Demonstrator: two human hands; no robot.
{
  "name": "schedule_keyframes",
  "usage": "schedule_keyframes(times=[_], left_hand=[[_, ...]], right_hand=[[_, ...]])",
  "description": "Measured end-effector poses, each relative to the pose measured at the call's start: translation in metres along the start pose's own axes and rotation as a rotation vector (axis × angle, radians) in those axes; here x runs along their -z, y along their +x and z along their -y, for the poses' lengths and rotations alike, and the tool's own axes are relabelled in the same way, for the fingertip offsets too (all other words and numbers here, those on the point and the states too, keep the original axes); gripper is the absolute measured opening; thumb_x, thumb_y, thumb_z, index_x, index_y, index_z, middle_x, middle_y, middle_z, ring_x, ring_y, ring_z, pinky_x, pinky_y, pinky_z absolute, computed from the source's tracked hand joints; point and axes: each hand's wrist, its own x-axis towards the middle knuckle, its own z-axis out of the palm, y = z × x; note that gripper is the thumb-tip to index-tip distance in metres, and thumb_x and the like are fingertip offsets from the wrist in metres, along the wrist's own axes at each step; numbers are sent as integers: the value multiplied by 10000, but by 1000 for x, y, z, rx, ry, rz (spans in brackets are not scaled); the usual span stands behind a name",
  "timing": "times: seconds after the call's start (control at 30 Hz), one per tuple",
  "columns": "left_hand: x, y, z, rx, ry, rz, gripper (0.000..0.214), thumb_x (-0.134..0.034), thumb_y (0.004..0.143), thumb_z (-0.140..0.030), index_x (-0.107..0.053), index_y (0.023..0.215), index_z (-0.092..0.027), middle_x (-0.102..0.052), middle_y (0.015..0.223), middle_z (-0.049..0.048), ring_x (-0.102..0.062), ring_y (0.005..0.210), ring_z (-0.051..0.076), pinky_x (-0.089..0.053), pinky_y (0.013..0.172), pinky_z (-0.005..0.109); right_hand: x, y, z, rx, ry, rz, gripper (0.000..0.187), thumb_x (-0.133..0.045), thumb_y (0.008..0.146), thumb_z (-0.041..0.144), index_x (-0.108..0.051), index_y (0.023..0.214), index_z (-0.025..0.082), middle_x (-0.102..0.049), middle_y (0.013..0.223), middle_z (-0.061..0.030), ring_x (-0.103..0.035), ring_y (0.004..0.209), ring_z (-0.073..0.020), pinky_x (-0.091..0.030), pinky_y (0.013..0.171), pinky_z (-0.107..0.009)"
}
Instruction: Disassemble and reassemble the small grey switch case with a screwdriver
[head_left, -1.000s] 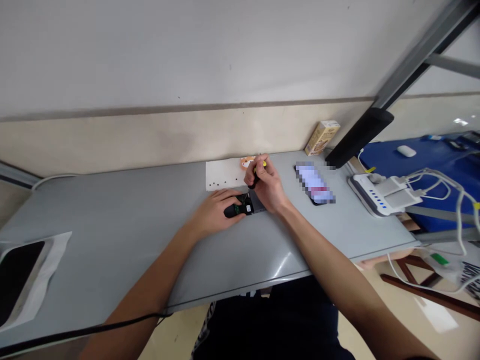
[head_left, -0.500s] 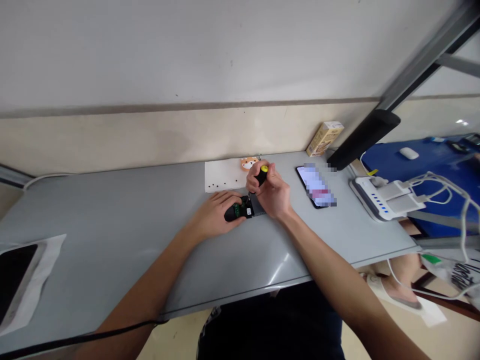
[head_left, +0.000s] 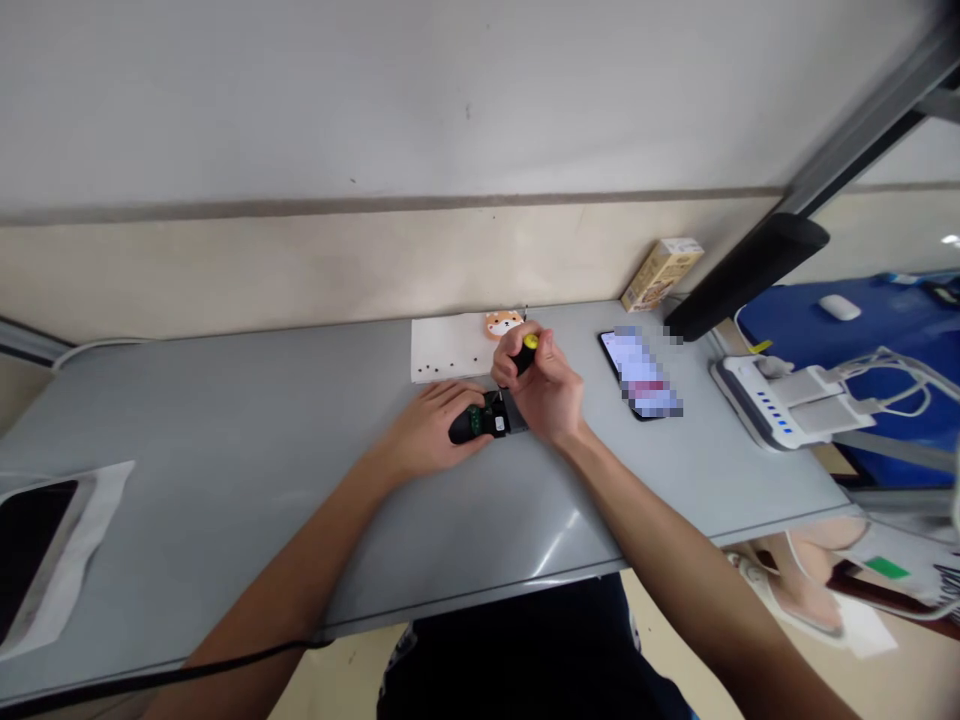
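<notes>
My left hand lies on the grey desk, fingers and thumb closed around an opened black electronic device. Green circuit board and a small white label show in the device. My right hand is wrapped round a screwdriver with a black handle and yellow end cap, held upright over the device's right part. Its thin shaft points down into the device; the tip is too small to make out. Just behind, several tiny dark screws rest on a white sheet, beside an orange-and-white animal-face item.
To the right lies a phone with a lit screen. Beyond it are a carton, a black padded post and a power strip with white cables. A dark tablet-like item lies far left. Another person's leg shows at lower right.
The camera view has shifted slightly, so items on the right appear farther right. Both hands keep their places on the device and screwdriver.
</notes>
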Motion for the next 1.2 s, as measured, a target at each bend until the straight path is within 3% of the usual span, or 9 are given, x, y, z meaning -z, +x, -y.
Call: schedule_keyframes(times=[0.17, 0.6, 0.97, 1.2], left_hand=[[-1, -1, 1, -3, -23, 11, 339, -724, 898, -379, -609, 1192, -257, -704, 1274, 48, -634, 1240, 279, -459, 1116, 485], [-3, -2, -1, 10, -52, -12, 306, -727, 894, -386, -638, 1148, -243, -704, 1280, 46, -639, 1228, 271, -466, 1103, 472], [-7, -3, 3, 17, -26, -26, 335, -740, 888, -421, -618, 1159, -265, -720, 1238, 29, -660, 1199, 269, -473, 1092, 456], [-5, -2, 2, 25, -48, -32, 322, -746, 874, -395, -619, 1139, -264, -721, 1226, 30, -655, 1192, 275, -479, 1081, 481]], right_hand=[[-1, -1, 0, -16, -24, 1, 467, -438, 995, 665, -546, 816, 248, -371, 721, -10, -357, 614, -154, -407, 586, -317], [-5, -4, 0, 9, -103, -18, 413, -500, 975, 622, -519, 799, 250, -361, 758, -10, -340, 622, -158, -381, 589, -314], [-6, -10, -3, -9, -129, 117, 371, -504, 985, 581, -569, 840, 246, -420, 738, -18, -390, 654, -174, -393, 643, -328], [-4, -6, 0, -10, -108, 93, 399, -541, 957, 620, -559, 827, 243, -404, 718, -2, -371, 627, -159, -381, 624, -312]])
